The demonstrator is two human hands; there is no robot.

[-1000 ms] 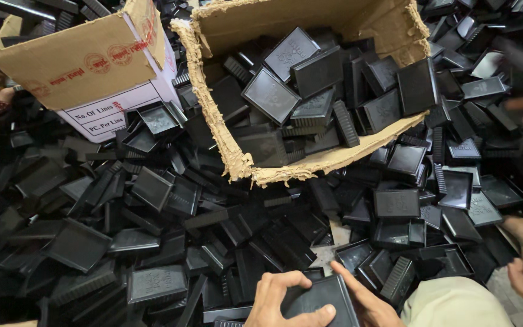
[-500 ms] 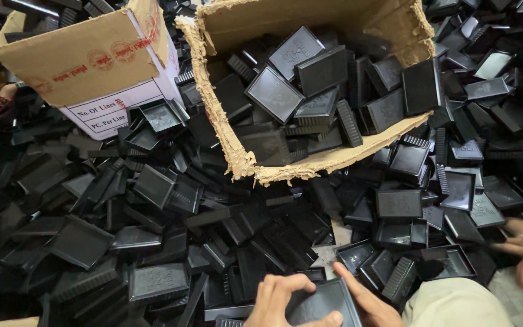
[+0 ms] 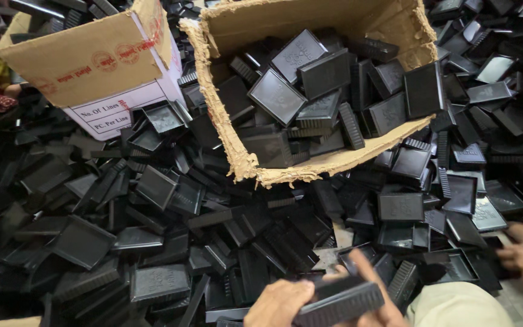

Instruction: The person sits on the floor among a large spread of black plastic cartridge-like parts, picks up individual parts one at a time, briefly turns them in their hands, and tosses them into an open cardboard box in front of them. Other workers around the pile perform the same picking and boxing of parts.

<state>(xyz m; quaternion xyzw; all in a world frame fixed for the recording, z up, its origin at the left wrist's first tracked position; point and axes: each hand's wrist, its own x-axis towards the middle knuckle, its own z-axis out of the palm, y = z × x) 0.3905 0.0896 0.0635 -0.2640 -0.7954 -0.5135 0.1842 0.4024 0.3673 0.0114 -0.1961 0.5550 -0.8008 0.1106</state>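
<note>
Both hands on one black tray [image 3: 340, 301] | left hand [image 3: 279, 303] and right hand [image 3: 373, 290] grasping its ends, just below torn box [image 3: 246, 160] | looks light, stiff, slick plastic; ribbed edge gives best grip

A torn, open brown cardboard box [image 3: 310, 172] of black plastic lids. Left of it, a closed brown carton [image 3: 86, 66] with a white rectangular label [image 3: 125, 109] on its side.
</note>
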